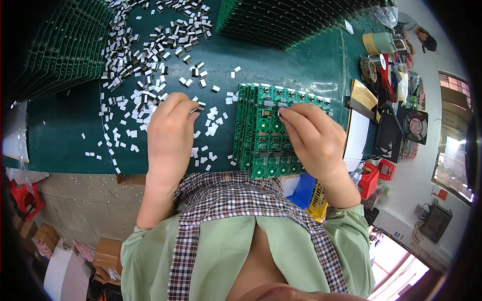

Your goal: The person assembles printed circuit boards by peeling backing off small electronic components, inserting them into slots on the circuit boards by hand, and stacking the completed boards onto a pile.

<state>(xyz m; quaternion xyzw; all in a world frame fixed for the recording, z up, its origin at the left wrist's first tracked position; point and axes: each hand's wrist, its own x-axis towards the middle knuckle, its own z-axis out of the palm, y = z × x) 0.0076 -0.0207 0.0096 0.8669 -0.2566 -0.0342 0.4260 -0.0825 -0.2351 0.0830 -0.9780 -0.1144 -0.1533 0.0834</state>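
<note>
"Green rectangular circuit boards (260, 168) stand stacked beneath the right hand (317, 135). Which step?"

"Fitting, seemingly: that hand narrows over them, contents unclear. The left hand (172, 121) pinches a small black-and-white block-shaped module (201, 106). Next calls for straight alignment."

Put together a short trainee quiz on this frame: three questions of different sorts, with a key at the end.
1. Which hand has its fingertips at the stacked green boards, the left or the right?
2. True or false: the black fan is to the left of the boards in the picture.
3. Fill the gap: to the left of the boards, the left hand holds a small ____ at its fingertips.

Key
1. The right hand.
2. False; the fan is to the right of the boards.
3. component
</note>
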